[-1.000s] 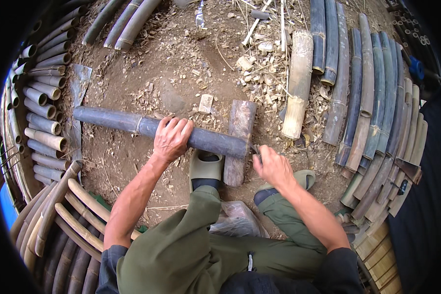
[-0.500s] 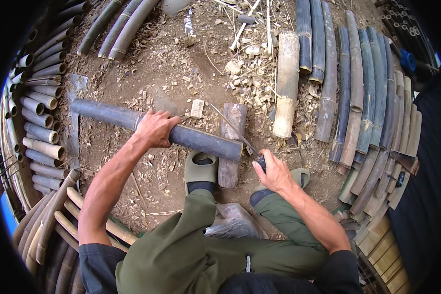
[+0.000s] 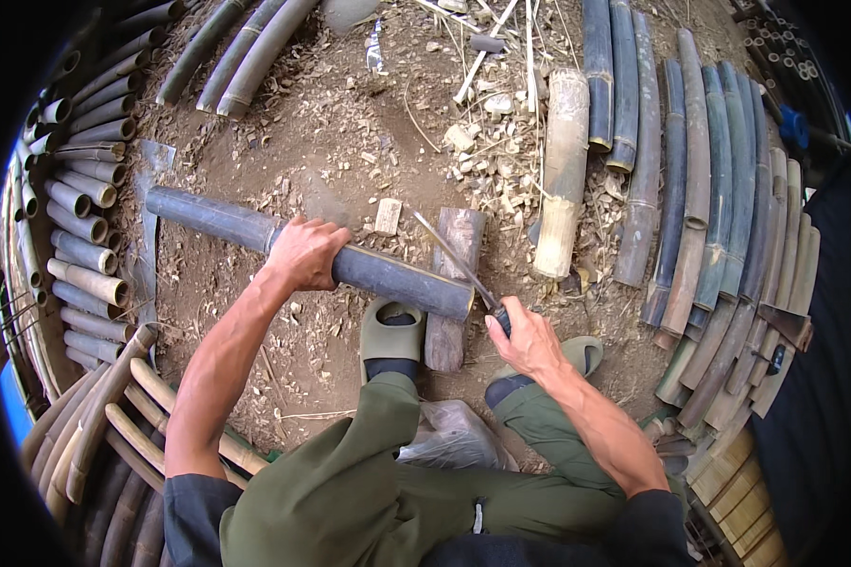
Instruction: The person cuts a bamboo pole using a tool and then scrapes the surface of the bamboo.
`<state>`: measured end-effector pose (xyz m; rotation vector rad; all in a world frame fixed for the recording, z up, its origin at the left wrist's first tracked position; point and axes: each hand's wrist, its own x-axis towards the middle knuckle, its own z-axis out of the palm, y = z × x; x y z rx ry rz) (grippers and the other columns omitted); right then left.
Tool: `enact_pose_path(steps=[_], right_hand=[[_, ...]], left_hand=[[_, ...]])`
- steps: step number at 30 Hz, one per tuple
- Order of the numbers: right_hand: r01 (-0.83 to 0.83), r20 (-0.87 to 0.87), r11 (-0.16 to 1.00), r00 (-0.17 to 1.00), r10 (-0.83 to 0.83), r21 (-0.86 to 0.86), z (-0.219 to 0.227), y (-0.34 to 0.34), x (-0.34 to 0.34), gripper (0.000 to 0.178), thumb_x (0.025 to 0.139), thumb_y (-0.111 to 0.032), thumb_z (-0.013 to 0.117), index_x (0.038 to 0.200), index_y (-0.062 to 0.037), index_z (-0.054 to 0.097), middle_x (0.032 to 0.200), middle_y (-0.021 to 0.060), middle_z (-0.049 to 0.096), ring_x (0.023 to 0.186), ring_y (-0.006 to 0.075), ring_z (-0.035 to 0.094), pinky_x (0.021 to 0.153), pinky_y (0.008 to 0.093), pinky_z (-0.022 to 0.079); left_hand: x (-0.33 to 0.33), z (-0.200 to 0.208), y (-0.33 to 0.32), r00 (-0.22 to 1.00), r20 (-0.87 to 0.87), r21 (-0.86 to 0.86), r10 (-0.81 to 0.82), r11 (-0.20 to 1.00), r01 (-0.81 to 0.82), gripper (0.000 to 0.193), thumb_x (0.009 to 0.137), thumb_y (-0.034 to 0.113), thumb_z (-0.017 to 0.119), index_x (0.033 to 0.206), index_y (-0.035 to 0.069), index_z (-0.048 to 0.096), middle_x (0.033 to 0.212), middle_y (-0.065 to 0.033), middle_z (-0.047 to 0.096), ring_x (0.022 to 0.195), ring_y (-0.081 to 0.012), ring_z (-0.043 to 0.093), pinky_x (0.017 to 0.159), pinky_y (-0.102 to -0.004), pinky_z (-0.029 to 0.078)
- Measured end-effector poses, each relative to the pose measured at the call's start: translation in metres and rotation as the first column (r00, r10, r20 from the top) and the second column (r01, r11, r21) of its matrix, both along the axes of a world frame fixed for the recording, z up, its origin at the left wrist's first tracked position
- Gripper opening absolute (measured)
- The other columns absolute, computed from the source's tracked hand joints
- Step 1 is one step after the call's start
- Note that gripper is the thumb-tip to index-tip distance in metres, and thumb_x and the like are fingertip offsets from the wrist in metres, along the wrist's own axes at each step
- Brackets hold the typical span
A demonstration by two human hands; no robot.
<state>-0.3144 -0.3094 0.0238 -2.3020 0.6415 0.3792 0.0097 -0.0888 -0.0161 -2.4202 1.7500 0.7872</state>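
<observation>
A dark bamboo pole (image 3: 402,276) lies slantwise before me, its right end resting across a short wooden block (image 3: 461,231) on the ground. My left hand (image 3: 307,253) is wrapped over the pole near its middle, fingers on the far side. In my right hand (image 3: 523,338) is the black handle of a long knife (image 3: 456,260). Its blade slopes up and left over the block, just beyond the pole's right end; whether it touches the pole I cannot tell. The underside of the pole and my left fingertips are partly hidden.
A pale, shaved bamboo piece (image 3: 564,180) lies beyond my right hand, beside rows of dark bamboo lengths (image 3: 676,189). Cut bamboo tubes (image 3: 76,227) are stacked at left. Wood chips (image 3: 496,151) litter the dirt. A hatchet (image 3: 787,326) rests on the right-hand bamboo.
The whole view has shifted slightly down and right. The knife's blade looks turned a little, showing more of its face. Both hands keep their hold.
</observation>
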Motion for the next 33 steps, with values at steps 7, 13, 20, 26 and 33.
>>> enact_pose_path(steps=[7,13,20,26,33], right_hand=[[0.011,0.550,1.000,0.835,0.007,-0.029,0.032,0.016,0.018,0.028,0.092,-0.018,0.066,0.105,0.0041,0.056,0.076,0.0184,0.065,0.061,0.0310,0.068,0.053,0.0407,0.056],[0.045,0.194,0.994,0.979,-0.064,0.102,0.023,0.004,0.011,0.029,0.096,-0.025,0.062,0.105,0.0014,0.054,0.076,0.0213,0.066,0.061,0.0354,0.068,0.052,0.0438,0.055],[-0.024,0.177,1.000,0.984,0.024,-0.001,-0.003,-0.003,0.002,0.031,0.094,-0.026,0.064,0.107,0.0017,0.055,0.075,0.0214,0.064,0.060,0.0354,0.068,0.052,0.0430,0.054],[0.072,0.450,0.988,0.884,-0.128,0.139,0.051,0.014,0.035,0.032,0.094,-0.026,0.064,0.105,0.0037,0.056,0.074,0.0194,0.064,0.058,0.0317,0.067,0.051,0.0404,0.054],[0.064,-0.078,0.991,0.995,-0.055,0.115,0.007,-0.003,0.013,0.028,0.094,-0.025,0.063,0.105,-0.0017,0.054,0.071,0.0223,0.064,0.063,0.0428,0.066,0.058,0.0475,0.052]], left_hand=[[-0.020,0.001,0.015,0.992,0.119,-0.209,0.032,0.978,-0.006,0.045,0.063,0.019,0.078,0.104,0.014,0.061,0.093,-0.0043,0.064,0.095,-0.0249,0.064,0.091,-0.0432,0.046],[-0.025,-0.009,0.025,0.986,0.156,-0.271,0.060,0.962,-0.016,0.056,0.061,0.023,0.083,0.110,0.011,0.060,0.098,-0.0056,0.065,0.097,-0.0266,0.063,0.095,-0.0430,0.043],[-0.037,-0.012,0.026,0.948,0.287,-0.443,0.136,0.897,0.005,0.037,0.073,0.015,0.070,0.108,0.013,0.060,0.098,-0.0034,0.063,0.096,-0.0230,0.063,0.098,-0.0456,0.043],[-0.039,-0.013,0.029,0.933,0.311,-0.487,0.181,0.873,-0.007,0.027,0.078,0.013,0.063,0.105,0.012,0.060,0.101,-0.0036,0.063,0.098,-0.0231,0.061,0.098,-0.0466,0.042],[-0.052,-0.003,0.028,0.920,0.349,-0.392,0.179,0.919,-0.030,0.041,0.072,0.016,0.073,0.111,0.013,0.060,0.109,-0.0045,0.060,0.106,-0.0237,0.059,0.102,-0.0478,0.040]])
